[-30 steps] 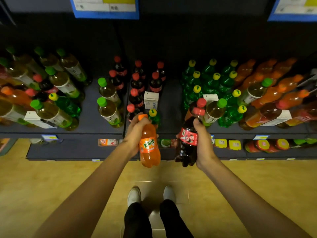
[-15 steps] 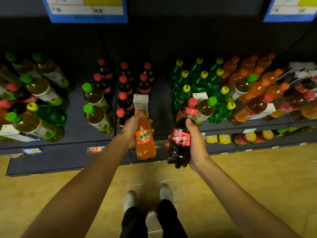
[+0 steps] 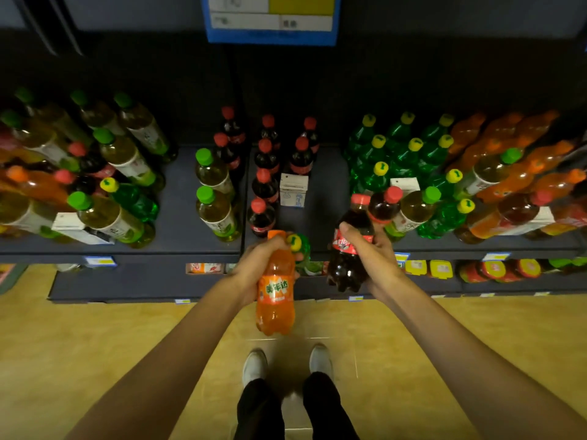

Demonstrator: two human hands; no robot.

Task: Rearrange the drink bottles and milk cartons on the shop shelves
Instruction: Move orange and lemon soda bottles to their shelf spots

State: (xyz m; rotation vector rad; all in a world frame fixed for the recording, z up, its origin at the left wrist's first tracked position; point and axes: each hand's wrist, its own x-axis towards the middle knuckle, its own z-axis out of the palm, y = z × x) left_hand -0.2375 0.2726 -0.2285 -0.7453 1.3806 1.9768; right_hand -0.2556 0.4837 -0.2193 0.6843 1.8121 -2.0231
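A blue-bordered sign with white and yellow panels is hanging above the shelving. Small price tags are sitting along the front edge, and a tan floor is spreading out below, where two white shoes are standing side by side.

I see a dark shelf crowded with upright bottles: cola bottles at centre, green soda bottles right, tea bottles left. A small milk carton stands beside the colas.
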